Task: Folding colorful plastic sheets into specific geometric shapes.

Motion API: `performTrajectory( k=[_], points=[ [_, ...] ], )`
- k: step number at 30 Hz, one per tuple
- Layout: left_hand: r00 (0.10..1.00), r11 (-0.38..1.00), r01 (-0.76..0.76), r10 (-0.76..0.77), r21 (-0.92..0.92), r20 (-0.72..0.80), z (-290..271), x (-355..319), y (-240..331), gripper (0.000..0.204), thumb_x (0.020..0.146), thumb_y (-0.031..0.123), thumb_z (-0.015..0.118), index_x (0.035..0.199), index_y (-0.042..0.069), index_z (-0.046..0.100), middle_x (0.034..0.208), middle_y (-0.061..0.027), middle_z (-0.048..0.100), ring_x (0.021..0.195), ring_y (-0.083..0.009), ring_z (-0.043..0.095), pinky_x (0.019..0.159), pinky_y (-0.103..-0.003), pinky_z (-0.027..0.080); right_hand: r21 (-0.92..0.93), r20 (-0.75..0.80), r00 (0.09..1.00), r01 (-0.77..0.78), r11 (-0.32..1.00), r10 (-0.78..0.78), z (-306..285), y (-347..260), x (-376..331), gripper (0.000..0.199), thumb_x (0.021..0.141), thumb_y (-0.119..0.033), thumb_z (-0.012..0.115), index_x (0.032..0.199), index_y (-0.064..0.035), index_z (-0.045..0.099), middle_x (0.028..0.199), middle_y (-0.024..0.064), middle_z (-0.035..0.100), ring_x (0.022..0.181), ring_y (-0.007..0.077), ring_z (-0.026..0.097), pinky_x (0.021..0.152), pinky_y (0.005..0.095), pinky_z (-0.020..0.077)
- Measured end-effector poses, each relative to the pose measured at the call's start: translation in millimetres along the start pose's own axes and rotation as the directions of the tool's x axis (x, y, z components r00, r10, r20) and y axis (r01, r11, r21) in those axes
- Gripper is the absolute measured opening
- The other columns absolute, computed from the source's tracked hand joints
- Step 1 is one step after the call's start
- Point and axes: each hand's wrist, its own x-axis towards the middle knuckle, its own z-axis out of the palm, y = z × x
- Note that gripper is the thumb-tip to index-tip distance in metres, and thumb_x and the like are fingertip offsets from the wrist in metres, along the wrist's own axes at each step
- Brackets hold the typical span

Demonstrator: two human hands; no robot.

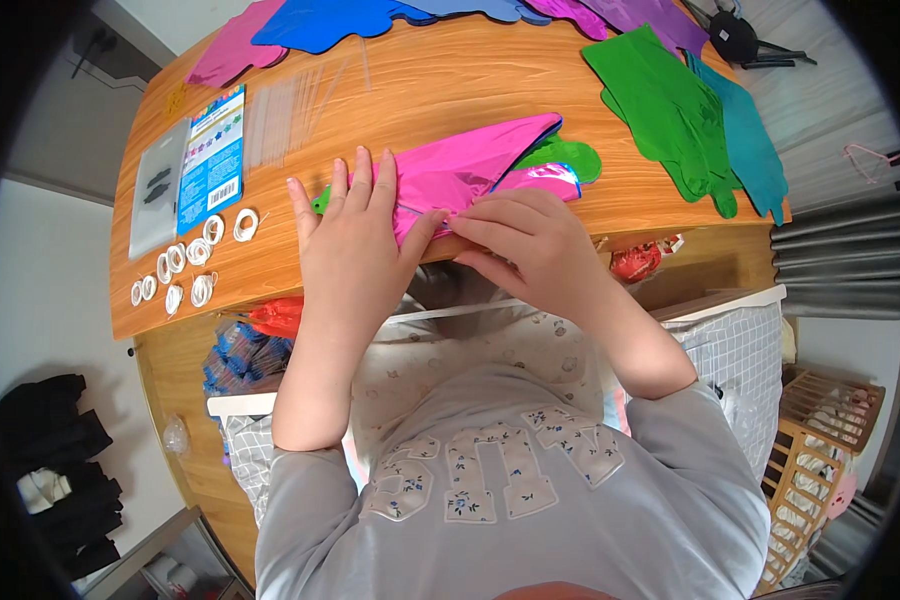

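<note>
A flat, shiny pink foil balloon (pixel 450 165) lies partly folded near the table's front edge. Under it, rounded parts of a green foil balloon (pixel 575 158) stick out at its right, with a small green bit at its left. My left hand (pixel 355 230) rests flat on the pink foil's left part, fingers stretched and apart, its thumb lying toward the front edge. With thumb and fingers together, my right hand (pixel 530 240) pinches the pink foil's near edge beside the left thumb. Part of that edge is hidden behind my fingers.
More flat foil pieces line the table's far side: pink (pixel 235 45), blue (pixel 335 28) and purple (pixel 660 22). Green (pixel 660 110) and teal (pixel 750 140) ones lie right. At left are a blue-white package (pixel 212 165), clear sticks (pixel 270 125) and several white ribbon coils (pixel 246 225).
</note>
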Motion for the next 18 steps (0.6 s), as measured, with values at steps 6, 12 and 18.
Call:
performTrajectory(
  k=[6, 12, 18],
  points=[
    [1.0, 0.995, -0.013, 0.011, 0.096, 0.018, -11, -13, 10, 0.075, 0.099, 0.058, 0.057, 0.148, 0.002, 0.053, 0.144, -0.0192, 0.06, 0.137, -0.0346, 0.056, 0.124, -0.061, 0.015, 0.035, -0.01, 0.988, -0.151, 0.988, 0.151, -3, -12, 6, 0.033, 0.083, -0.014, 0.08, 0.115, -0.0112, 0.076, 0.115, 0.0032, 0.072, 0.103, 0.0247, 0.067, 0.088, 0.0403, 0.0535],
    [0.996, 1.0, -0.025, 0.023, 0.017, 0.092, -63, -49, 27, 0.074, 0.094, 0.055, 0.064, 0.144, 0.002, 0.056, 0.13, -0.0172, 0.069, 0.126, -0.0301, 0.064, 0.123, -0.059, 0.02, -0.082, 0.107, 0.994, 0.042, 0.996, -0.033, -16, -1, -13, 0.032, 0.084, -0.013, 0.077, 0.116, -0.0123, 0.076, 0.12, 0.0016, 0.072, 0.107, 0.0233, 0.068, 0.092, 0.0396, 0.0538],
    [0.965, 0.952, -0.024, 0.102, -0.307, 0.243, -83, -65, -11, 0.065, 0.086, 0.043, 0.074, 0.14, 0.008, 0.063, 0.122, -0.015, 0.071, 0.121, -0.0274, 0.066, 0.12, -0.055, 0.029, -0.076, 0.151, 0.966, 0.222, 0.972, -0.209, -23, 10, -27, 0.032, 0.082, -0.014, 0.074, 0.114, -0.0119, 0.076, 0.124, 0.0004, 0.072, 0.114, 0.0222, 0.068, 0.095, 0.0373, 0.055]
  ],
)
